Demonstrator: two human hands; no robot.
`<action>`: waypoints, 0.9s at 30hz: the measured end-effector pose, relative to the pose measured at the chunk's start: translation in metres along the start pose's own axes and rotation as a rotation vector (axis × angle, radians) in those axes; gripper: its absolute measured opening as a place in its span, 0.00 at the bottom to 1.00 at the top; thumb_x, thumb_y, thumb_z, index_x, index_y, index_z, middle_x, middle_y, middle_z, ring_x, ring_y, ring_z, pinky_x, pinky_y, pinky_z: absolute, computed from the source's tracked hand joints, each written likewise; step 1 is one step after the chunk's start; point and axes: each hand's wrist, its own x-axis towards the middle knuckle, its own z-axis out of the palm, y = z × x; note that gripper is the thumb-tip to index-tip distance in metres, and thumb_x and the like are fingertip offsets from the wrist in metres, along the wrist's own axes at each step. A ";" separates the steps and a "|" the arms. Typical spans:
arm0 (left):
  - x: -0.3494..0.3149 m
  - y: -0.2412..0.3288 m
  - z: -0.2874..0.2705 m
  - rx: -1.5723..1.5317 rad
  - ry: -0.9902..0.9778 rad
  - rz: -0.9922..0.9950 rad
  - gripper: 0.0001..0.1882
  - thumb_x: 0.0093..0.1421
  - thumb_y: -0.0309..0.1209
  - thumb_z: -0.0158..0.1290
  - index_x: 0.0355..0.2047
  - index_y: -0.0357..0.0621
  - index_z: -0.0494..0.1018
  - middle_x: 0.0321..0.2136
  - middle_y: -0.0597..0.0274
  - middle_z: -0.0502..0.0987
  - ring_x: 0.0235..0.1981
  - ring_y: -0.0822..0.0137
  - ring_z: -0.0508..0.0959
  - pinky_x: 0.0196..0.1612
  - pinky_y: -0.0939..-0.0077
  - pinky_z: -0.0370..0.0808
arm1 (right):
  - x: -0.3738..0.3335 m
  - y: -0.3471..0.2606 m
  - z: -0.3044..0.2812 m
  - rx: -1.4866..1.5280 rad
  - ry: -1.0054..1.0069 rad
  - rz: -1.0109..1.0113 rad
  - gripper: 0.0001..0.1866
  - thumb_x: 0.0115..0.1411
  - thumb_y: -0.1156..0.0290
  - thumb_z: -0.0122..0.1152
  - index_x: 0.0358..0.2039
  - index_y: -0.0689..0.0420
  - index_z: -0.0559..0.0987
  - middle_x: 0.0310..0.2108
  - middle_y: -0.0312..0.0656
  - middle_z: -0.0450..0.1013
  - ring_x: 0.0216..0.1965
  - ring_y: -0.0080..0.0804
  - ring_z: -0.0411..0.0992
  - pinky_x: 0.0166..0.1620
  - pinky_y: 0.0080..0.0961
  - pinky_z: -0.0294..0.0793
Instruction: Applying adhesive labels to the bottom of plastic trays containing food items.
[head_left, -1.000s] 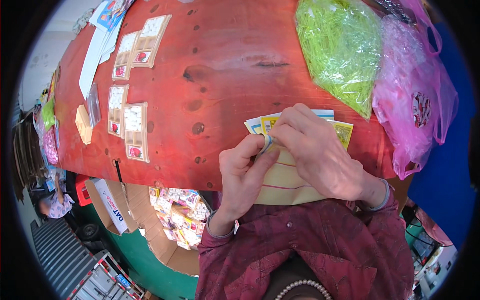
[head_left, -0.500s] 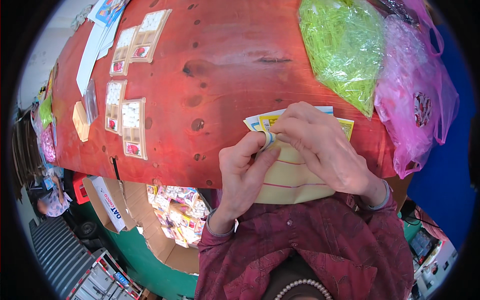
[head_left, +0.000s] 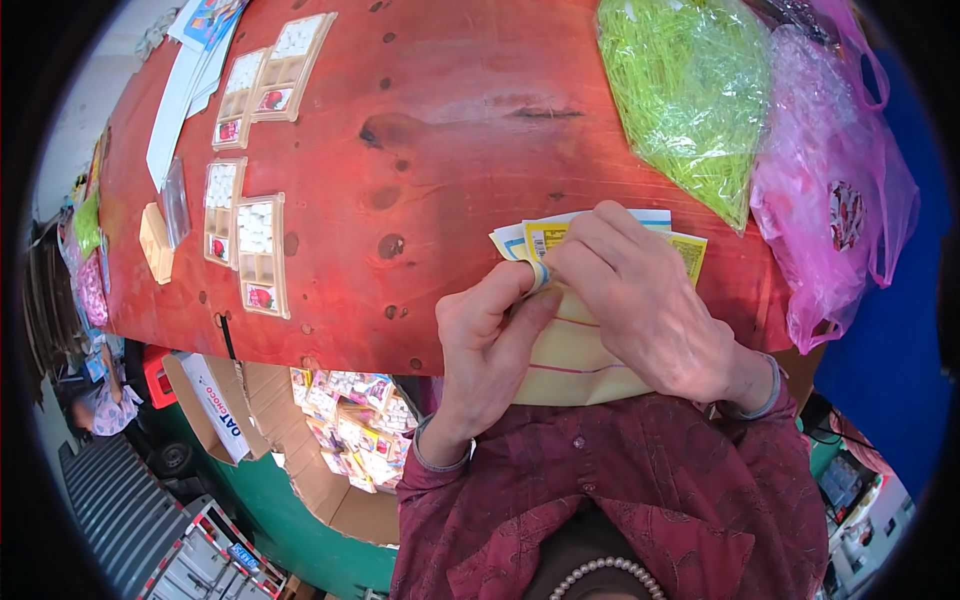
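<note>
A clear plastic bag packed with lime-green shreds [head_left: 685,100] lies on the red wooden surface [head_left: 450,120], and the pale yellow sheet crossed by thin pink lines [head_left: 570,345] is to its left and nearer the person. The left hand [head_left: 490,335] has a narrow grip: thumb and forefinger hold the sheet's curled edge, striped blue and white. The right hand [head_left: 650,320], also nearer the person than the green bag, has its fingertips drawn together at that same edge; its thumb is hidden, so whether it pinches the edge cannot be told. Beneath the hands, printed white, blue and yellow paper pieces [head_left: 688,252] fan out, just nearer the person than the green bag's lower tip.

A translucent pink plastic bag [head_left: 815,170] touches the green bag on its right. Well to the green bag's left, four tan divided trays [head_left: 257,268] hold small white pieces and red-pictured cards. Further left of it are a tan block [head_left: 155,243], a clear plastic piece [head_left: 175,205] and long white sheets [head_left: 180,115]. Below the surface, left of the green bag and nearer the person, an open brown cardboard box [head_left: 365,515] holds colourful small packets [head_left: 355,430].
</note>
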 end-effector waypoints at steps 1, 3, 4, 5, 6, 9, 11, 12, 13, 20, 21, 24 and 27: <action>0.000 0.000 0.000 0.006 0.004 0.006 0.03 0.54 0.17 0.52 0.30 0.32 0.70 0.16 0.67 0.65 0.20 0.82 0.62 0.23 0.85 0.62 | 0.000 0.000 0.001 0.000 -0.001 0.001 0.11 0.43 0.80 0.52 0.32 0.63 0.70 0.29 0.45 0.65 0.33 0.44 0.65 0.34 0.35 0.67; -0.001 0.001 0.001 0.006 -0.005 0.004 0.04 0.53 0.17 0.52 0.30 0.33 0.69 0.16 0.67 0.65 0.19 0.82 0.61 0.22 0.85 0.61 | 0.001 0.000 0.002 0.058 0.023 0.047 0.11 0.43 0.81 0.53 0.31 0.62 0.70 0.28 0.46 0.64 0.32 0.45 0.64 0.32 0.35 0.65; -0.001 0.001 0.001 0.007 -0.011 0.003 0.04 0.53 0.17 0.52 0.30 0.33 0.69 0.16 0.66 0.65 0.19 0.81 0.61 0.22 0.84 0.61 | 0.002 0.002 0.003 0.058 0.021 0.049 0.11 0.43 0.81 0.53 0.31 0.62 0.70 0.28 0.46 0.64 0.32 0.45 0.64 0.32 0.35 0.65; -0.001 0.002 0.000 0.008 -0.012 0.002 0.04 0.53 0.17 0.52 0.30 0.33 0.69 0.16 0.66 0.65 0.19 0.81 0.61 0.22 0.84 0.61 | 0.001 0.003 0.002 0.088 0.021 0.054 0.12 0.43 0.81 0.53 0.31 0.63 0.70 0.28 0.47 0.64 0.32 0.45 0.64 0.32 0.35 0.64; -0.001 0.002 -0.002 0.038 -0.027 -0.003 0.04 0.54 0.17 0.52 0.30 0.33 0.70 0.17 0.67 0.67 0.20 0.82 0.63 0.23 0.85 0.63 | 0.001 0.005 0.002 0.119 0.021 0.059 0.12 0.43 0.81 0.53 0.32 0.63 0.70 0.28 0.47 0.64 0.32 0.45 0.64 0.32 0.35 0.64; 0.000 0.001 -0.002 -0.061 0.005 -0.064 0.04 0.55 0.17 0.51 0.32 0.33 0.70 0.21 0.67 0.72 0.23 0.83 0.68 0.27 0.87 0.66 | 0.002 0.006 0.003 0.171 0.037 0.058 0.12 0.44 0.82 0.54 0.32 0.63 0.71 0.28 0.47 0.64 0.32 0.45 0.64 0.32 0.35 0.64; 0.000 -0.002 -0.002 -0.190 0.052 -0.119 0.04 0.56 0.18 0.51 0.33 0.33 0.71 0.24 0.66 0.75 0.25 0.83 0.70 0.30 0.88 0.69 | 0.002 0.007 0.005 0.185 0.040 0.067 0.11 0.46 0.82 0.55 0.33 0.63 0.71 0.28 0.46 0.65 0.32 0.45 0.65 0.33 0.35 0.65; 0.001 -0.003 -0.002 -0.276 0.075 -0.142 0.04 0.57 0.19 0.51 0.34 0.32 0.71 0.27 0.65 0.76 0.28 0.81 0.72 0.32 0.88 0.70 | 0.002 0.007 0.006 0.197 0.045 0.076 0.10 0.47 0.81 0.55 0.33 0.62 0.72 0.28 0.46 0.66 0.32 0.45 0.66 0.33 0.34 0.66; 0.002 -0.005 -0.002 -0.362 0.099 -0.166 0.05 0.57 0.19 0.51 0.35 0.32 0.71 0.29 0.64 0.77 0.31 0.80 0.74 0.35 0.87 0.71 | 0.001 0.007 0.006 0.199 0.042 0.076 0.10 0.47 0.81 0.55 0.33 0.62 0.72 0.28 0.46 0.66 0.32 0.45 0.66 0.33 0.34 0.66; 0.002 -0.012 -0.008 -0.389 0.074 -0.128 0.06 0.58 0.20 0.51 0.36 0.31 0.71 0.29 0.65 0.77 0.30 0.81 0.73 0.35 0.88 0.70 | -0.002 -0.005 0.025 0.173 0.184 0.096 0.13 0.45 0.77 0.63 0.34 0.59 0.75 0.29 0.42 0.69 0.32 0.40 0.68 0.35 0.31 0.68; 0.001 -0.012 -0.008 -0.434 0.089 -0.150 0.05 0.57 0.19 0.51 0.35 0.32 0.71 0.30 0.63 0.77 0.31 0.80 0.74 0.36 0.87 0.71 | -0.001 -0.005 0.026 0.158 0.290 0.098 0.13 0.43 0.78 0.64 0.33 0.59 0.76 0.29 0.42 0.69 0.32 0.40 0.68 0.35 0.31 0.68; 0.000 -0.013 -0.011 -0.495 0.070 -0.178 0.06 0.57 0.18 0.50 0.36 0.31 0.71 0.30 0.64 0.75 0.31 0.80 0.73 0.37 0.87 0.70 | -0.001 -0.001 0.018 0.185 0.182 0.101 0.15 0.42 0.80 0.64 0.34 0.60 0.76 0.30 0.42 0.69 0.33 0.39 0.69 0.34 0.30 0.69; -0.001 -0.007 -0.009 -0.526 0.037 -0.201 0.07 0.57 0.17 0.50 0.37 0.30 0.71 0.29 0.66 0.73 0.31 0.81 0.71 0.37 0.88 0.68 | -0.005 0.004 0.020 0.181 0.185 0.062 0.15 0.43 0.80 0.64 0.34 0.60 0.76 0.30 0.42 0.69 0.33 0.40 0.68 0.35 0.30 0.69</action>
